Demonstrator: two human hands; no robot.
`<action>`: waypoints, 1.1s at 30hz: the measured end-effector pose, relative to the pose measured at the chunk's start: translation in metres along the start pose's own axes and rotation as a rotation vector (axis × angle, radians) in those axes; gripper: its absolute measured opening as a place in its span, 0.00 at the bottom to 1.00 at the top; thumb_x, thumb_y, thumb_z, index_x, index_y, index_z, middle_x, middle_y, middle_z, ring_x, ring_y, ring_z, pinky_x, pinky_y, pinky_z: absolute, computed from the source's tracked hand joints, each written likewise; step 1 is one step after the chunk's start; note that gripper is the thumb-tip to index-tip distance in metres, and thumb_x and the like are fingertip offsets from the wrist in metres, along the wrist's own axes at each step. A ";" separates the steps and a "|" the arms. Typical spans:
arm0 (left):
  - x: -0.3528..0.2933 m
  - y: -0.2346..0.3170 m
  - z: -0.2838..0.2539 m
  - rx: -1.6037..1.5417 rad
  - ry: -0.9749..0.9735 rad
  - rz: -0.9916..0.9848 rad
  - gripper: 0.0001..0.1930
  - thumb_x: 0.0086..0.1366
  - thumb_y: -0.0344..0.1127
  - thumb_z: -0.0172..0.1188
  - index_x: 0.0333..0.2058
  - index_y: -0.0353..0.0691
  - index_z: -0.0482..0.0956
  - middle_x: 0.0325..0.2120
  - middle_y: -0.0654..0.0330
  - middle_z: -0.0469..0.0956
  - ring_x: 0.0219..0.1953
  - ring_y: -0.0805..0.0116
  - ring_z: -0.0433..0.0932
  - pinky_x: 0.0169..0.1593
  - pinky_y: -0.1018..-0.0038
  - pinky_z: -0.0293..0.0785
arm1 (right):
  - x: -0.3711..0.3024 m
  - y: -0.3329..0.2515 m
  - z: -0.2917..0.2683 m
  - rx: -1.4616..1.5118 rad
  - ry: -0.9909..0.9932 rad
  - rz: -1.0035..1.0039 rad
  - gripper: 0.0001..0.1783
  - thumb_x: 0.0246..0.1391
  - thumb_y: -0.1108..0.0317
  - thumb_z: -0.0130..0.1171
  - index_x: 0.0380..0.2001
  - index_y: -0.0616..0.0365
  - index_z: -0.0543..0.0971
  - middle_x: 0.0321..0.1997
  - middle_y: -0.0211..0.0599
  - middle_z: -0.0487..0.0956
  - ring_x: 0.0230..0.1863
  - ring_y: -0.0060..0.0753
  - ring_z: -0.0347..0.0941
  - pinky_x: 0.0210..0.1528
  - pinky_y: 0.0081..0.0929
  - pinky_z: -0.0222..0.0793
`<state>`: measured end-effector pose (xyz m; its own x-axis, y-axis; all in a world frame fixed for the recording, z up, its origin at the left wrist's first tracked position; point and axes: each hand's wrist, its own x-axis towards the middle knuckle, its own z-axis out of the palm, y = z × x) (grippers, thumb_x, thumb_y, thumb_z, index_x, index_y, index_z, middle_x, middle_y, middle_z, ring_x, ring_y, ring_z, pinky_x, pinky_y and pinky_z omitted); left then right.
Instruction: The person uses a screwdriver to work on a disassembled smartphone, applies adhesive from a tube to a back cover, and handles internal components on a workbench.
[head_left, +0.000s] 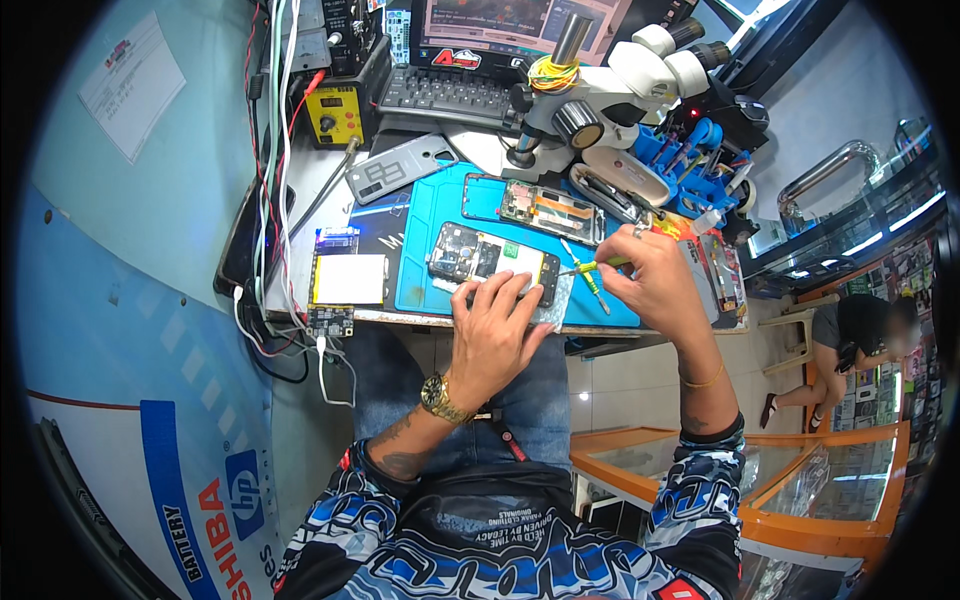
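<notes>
An opened smartphone [460, 250], its back off and inner parts bare, lies on a blue work mat [415, 280]. My left hand [495, 335] holds it by the near edge, fingers over its body and thumb along the lower right side. Pinched in my right hand [655, 280] is a yellow-green screwdriver [604, 266], its thin tip pointing left at the phone's right end. Whether the tip touches a screw is too small to tell. Beneath the phone's right end shows clear bubble wrap [562, 305]. A slim pale-blue and yellow tool [590, 283] lies just right of it.
Behind sit another opened phone [550, 212] and a grey back cover [400, 170]. A microscope [580, 115], keyboard [450, 95] and blue tool holder [690, 165] stand farther back. Cables [275, 190] hang at left beside a yellow bench unit [335, 115]. A person [855, 340] sits at right.
</notes>
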<state>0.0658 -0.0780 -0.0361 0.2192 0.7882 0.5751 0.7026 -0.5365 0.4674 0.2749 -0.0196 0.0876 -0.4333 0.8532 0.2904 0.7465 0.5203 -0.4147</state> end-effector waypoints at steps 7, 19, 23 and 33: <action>-0.001 -0.001 0.001 -0.003 0.008 0.000 0.24 0.57 0.42 0.73 0.51 0.41 0.81 0.55 0.58 0.77 0.61 0.58 0.71 0.64 0.54 0.56 | 0.001 -0.002 0.001 0.000 -0.014 -0.024 0.05 0.49 0.72 0.65 0.30 0.59 0.81 0.29 0.40 0.81 0.33 0.43 0.80 0.37 0.39 0.74; -0.001 -0.001 0.003 0.018 0.011 0.007 0.24 0.58 0.43 0.72 0.51 0.41 0.82 0.54 0.57 0.78 0.60 0.57 0.71 0.63 0.52 0.57 | 0.034 0.003 0.004 -0.036 -0.080 -0.094 0.09 0.59 0.63 0.67 0.34 0.57 0.81 0.26 0.48 0.81 0.31 0.53 0.79 0.33 0.46 0.71; 0.000 -0.001 0.003 0.015 0.004 0.014 0.23 0.59 0.44 0.72 0.51 0.41 0.82 0.54 0.58 0.78 0.60 0.58 0.71 0.63 0.52 0.57 | 0.035 0.003 0.007 0.014 -0.054 -0.190 0.10 0.58 0.63 0.67 0.36 0.57 0.81 0.28 0.47 0.82 0.32 0.52 0.80 0.34 0.46 0.72; 0.001 -0.001 0.003 0.055 -0.022 0.015 0.24 0.60 0.45 0.71 0.52 0.42 0.81 0.55 0.58 0.77 0.60 0.58 0.72 0.64 0.54 0.56 | 0.023 0.012 0.003 -0.063 -0.132 -0.070 0.09 0.57 0.64 0.66 0.38 0.55 0.81 0.29 0.42 0.82 0.33 0.50 0.80 0.36 0.44 0.72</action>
<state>0.0672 -0.0759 -0.0386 0.2446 0.7869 0.5665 0.7350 -0.5315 0.4210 0.2726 0.0064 0.0860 -0.5453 0.8143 0.1989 0.7403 0.5792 -0.3413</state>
